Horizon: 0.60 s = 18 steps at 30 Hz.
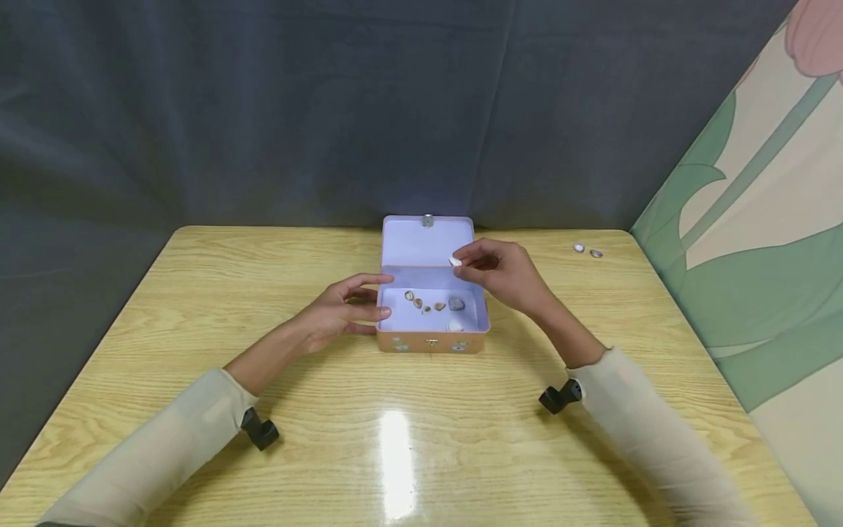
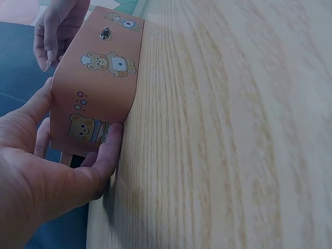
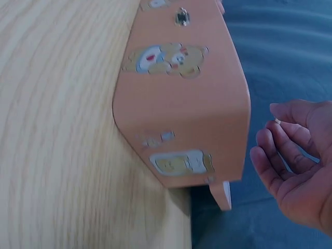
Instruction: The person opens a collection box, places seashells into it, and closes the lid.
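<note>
An orange tin box (image 1: 411, 344) with a lilac inside and bear pictures stands on the table, its lid (image 1: 421, 245) raised at the back. My left hand (image 1: 339, 311) is spread against the box's left end, with fingertips at the rim; in the left wrist view, a finger reaches low along that end. Between thumb and fingertips, my right hand (image 1: 507, 274) pinches a small white seashell (image 1: 454, 261) above the box's back right part. Inside the box lie several small brownish shells (image 1: 439, 307), a grey shell (image 1: 456, 303) and a white shell (image 1: 454, 326).
Two more small shells, a whitish one (image 1: 579, 248) and a purplish one (image 1: 596, 253), lie near the table's back right corner. A dark curtain (image 1: 329, 110) hangs behind the wooden table (image 1: 316, 439); a flower-patterned cloth (image 1: 737, 241) borders its right side.
</note>
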{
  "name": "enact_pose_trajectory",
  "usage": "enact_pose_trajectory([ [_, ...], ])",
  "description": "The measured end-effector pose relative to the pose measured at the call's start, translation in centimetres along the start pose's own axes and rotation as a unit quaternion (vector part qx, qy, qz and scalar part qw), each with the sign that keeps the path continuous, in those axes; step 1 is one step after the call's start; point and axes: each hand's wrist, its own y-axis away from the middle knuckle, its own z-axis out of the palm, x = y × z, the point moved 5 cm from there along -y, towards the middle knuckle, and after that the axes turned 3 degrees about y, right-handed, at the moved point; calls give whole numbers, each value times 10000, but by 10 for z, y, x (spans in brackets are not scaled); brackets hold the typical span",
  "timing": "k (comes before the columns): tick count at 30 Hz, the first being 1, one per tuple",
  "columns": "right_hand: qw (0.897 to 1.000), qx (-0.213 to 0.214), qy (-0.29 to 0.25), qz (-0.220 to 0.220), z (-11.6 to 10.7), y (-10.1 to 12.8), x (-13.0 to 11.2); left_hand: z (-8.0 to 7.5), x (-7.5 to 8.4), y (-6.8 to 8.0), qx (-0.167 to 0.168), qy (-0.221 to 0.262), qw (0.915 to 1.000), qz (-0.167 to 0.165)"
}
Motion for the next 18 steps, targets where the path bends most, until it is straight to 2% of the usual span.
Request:
enact_pose_trajectory([
  [11,9991,-364,98,-176,29,-5,-9,0,0,0,20,5,10000,-42],
  [18,9987,-393,265,-162,29,-5,-10,1,2,0,3,37,10000,-68],
])
